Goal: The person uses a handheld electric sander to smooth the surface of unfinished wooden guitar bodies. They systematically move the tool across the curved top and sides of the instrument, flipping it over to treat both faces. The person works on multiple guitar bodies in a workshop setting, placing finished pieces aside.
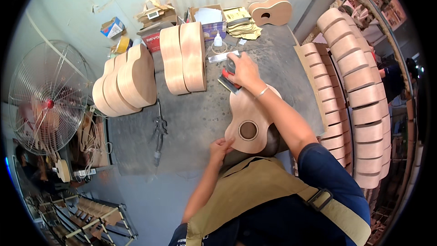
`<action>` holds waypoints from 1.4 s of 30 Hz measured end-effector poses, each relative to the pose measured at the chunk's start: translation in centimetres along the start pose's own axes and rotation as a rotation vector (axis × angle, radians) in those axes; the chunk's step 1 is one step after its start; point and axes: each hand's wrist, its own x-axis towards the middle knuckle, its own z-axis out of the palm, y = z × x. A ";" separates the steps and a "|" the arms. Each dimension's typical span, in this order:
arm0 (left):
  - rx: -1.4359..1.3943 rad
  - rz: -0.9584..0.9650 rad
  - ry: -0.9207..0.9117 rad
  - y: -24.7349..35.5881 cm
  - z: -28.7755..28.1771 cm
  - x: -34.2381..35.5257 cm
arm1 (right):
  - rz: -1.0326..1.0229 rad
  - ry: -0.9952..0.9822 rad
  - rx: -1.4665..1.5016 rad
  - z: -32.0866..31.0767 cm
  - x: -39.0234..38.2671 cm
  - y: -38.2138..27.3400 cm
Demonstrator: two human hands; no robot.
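Observation:
A small unvarnished guitar body with a ringed round sound hole lies at the table's near edge, its lower end against my apron. My left hand pinches the rim of the body, left of the sound hole. My right hand reaches across the body to its far end. In that hand's grip is a black and red hand sander with a flat base, tilted over the tabletop just off the body's far left edge. The fingers hide part of the sander.
Several guitar bodies stand on edge at the left and back of the dark table. An air hose nozzle lies left. Behind are a glue bottle and yellow sandpaper sheets. A fan stands left; stacked bodies line the right.

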 end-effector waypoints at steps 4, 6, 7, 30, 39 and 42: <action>0.034 0.020 0.011 -0.3 -1.1 0.6 | -0.136 -0.139 0.101 -0.7 -7.6 -1.9; 0.042 0.015 -0.013 -0.3 -1.5 1.0 | -0.173 -0.184 0.114 -1.1 -7.8 -0.8; 0.052 0.006 -0.032 -0.4 -1.5 1.0 | -0.181 -0.206 0.120 -1.3 -8.2 -0.2; -0.085 0.017 -0.021 0.1 -1.1 0.4 | -0.027 0.025 0.046 -3.8 -10.9 5.9; -0.135 0.066 0.017 0.1 0.5 0.1 | 0.114 0.136 0.030 -7.9 -11.0 13.3; -0.125 0.083 0.023 -0.6 -0.7 0.9 | 0.101 0.178 0.030 -7.7 -12.8 13.3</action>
